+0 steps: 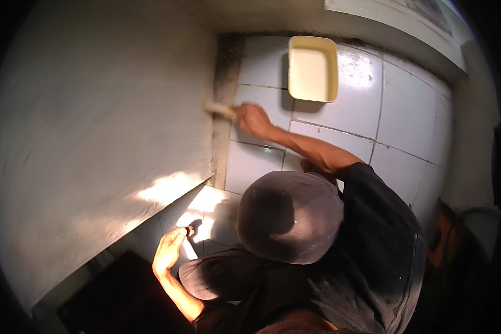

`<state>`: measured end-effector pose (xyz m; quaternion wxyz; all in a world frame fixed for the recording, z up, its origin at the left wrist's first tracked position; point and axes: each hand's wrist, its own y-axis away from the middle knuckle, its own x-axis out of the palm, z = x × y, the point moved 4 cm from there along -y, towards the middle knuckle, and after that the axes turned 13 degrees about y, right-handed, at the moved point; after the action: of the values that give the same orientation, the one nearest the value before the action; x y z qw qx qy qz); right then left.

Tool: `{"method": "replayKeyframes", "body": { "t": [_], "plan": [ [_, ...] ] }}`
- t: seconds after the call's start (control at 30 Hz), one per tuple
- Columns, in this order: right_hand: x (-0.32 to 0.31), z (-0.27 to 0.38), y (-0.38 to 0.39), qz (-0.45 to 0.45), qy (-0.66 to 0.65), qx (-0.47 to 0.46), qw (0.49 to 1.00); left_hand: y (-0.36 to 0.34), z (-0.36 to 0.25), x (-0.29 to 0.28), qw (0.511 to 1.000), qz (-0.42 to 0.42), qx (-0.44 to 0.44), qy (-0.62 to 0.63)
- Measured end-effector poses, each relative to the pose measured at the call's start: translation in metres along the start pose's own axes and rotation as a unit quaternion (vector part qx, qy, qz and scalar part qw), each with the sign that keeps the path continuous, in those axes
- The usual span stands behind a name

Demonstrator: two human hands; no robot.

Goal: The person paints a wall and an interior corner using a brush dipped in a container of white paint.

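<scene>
And here is the brush (222,109), or what looks like one through the blur: pale, out to the left of the tub and a little nearer the person. The right hand (254,121) has its fingers closed around the handle, the head right up at the wall (106,128), though whether it touches is lost in the smear.

The tub (333,72) itself, pale yellow and rectangular, sits upright on the tiled floor (406,117); whether that creamy middle is liquid or bare bottom, I can't tell.

Over to the left hand (170,250), well apart from the tub, down and to its left in bright sun: fingers drawn narrow, and I cannot tell if anything is pinched there. A rounded grey shape (292,222), likely a bent knee, is on the person's side of the tub.

Trouble spots? A backswing of that right arm could, I'd judge, clip the tub and slop whatever it holds. A wet brush might drip onto the tiles between tub and wall, and a stroke too close could scrape knuckles on the plaster.

Brands, labels, lettering? None that I can read, on the tub or anywhere else.
</scene>
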<state>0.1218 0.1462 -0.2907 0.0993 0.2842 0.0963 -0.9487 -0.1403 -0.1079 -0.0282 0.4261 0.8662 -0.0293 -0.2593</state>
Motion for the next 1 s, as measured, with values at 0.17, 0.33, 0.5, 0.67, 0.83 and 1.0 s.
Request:
{"method": "replayKeyframes", "body": {
  "t": [0.17, 0.33, 0.5, 0.67, 0.83, 1.0],
  "plan": [
    [-0.098, 0.023, 0.056, 0.101, 0.001, -0.002, 0.995, -0.004, -0.067, 0.03, 0.976, 0.009, 0.088, -0.2],
    [-0.251, 0.037, 0.044, 0.01, 0.083, 0.022, 0.996, -0.013, -0.103, 0.05, 0.961, 0.098, 0.166, -0.199],
    [-0.316, 0.048, 0.01, 0.026, 0.38, -0.038, 0.924, -0.033, -0.066, 0.045, 0.967, 0.007, 0.144, -0.21],
    [-0.297, 0.015, 0.001, 0.037, 0.481, -0.076, 0.873, -0.064, -0.104, 0.047, 0.947, 0.128, 0.213, -0.202],
    [-0.279, -0.007, -0.001, 0.073, 0.503, -0.107, 0.854, -0.07, -0.117, 0.054, 0.928, 0.21, 0.223, -0.211],
    [-0.274, -0.01, 0.001, 0.092, 0.522, -0.097, 0.843, -0.059, -0.115, 0.048, 0.956, 0.131, 0.059, -0.257]
  ]
}}
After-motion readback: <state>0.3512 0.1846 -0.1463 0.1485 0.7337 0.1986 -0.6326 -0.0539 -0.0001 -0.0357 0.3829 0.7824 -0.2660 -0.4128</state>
